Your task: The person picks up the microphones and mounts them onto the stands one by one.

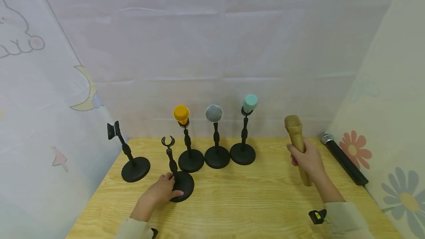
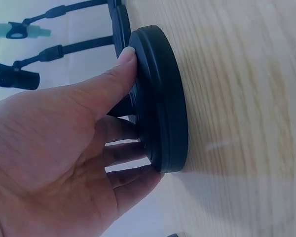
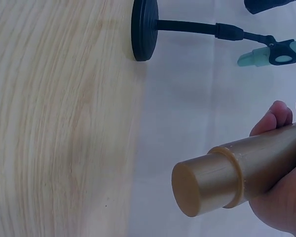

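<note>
My left hand [image 1: 161, 190] grips the round base of a black microphone stand [image 1: 186, 184], whose U-shaped clip holds nothing. In the left wrist view the thumb lies on one side of that base [image 2: 164, 106] and the fingers reach round the other, with the base's underside close to the tabletop. On the right, my right hand [image 1: 311, 160] holds a gold microphone [image 1: 293, 125] by its handle, head up and tilted slightly left. The right wrist view shows the stepped bottom end of its handle [image 3: 212, 182] sticking out below the hand.
Behind stand three stands bearing a yellow microphone [image 1: 181, 113], a silver-headed microphone [image 1: 214, 113] and a mint-green microphone [image 1: 250, 102]. Another stand [image 1: 136, 169] with a bare clip is at the far left. A black microphone [image 1: 345, 160] lies along the table's right edge.
</note>
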{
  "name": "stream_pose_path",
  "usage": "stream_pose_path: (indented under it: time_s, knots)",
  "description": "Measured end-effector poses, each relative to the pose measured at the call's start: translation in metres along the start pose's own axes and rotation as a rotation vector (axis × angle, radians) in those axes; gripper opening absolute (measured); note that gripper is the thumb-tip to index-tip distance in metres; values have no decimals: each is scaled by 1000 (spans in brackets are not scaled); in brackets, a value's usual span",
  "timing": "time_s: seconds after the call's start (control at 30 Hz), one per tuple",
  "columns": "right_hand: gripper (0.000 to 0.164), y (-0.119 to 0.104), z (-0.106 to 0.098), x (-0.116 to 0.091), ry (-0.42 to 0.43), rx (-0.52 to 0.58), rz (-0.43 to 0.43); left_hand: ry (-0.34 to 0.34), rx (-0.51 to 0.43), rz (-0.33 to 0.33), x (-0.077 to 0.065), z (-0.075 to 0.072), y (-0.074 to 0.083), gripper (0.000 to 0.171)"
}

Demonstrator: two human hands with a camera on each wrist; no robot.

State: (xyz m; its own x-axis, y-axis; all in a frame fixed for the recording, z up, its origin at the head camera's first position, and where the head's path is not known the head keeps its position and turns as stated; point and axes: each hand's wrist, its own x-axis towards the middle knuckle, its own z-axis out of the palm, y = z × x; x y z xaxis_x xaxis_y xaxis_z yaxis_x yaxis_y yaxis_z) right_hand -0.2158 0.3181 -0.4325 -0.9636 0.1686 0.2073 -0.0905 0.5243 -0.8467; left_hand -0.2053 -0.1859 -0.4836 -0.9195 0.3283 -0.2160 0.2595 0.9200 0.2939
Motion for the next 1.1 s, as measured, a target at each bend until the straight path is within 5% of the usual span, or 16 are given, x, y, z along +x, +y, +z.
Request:
stream_pose_path:
  time_s: [1.1]
  knots:
    - [34, -26, 24, -7, 26, 100, -140, 23, 77, 128, 6, 20, 55, 77]
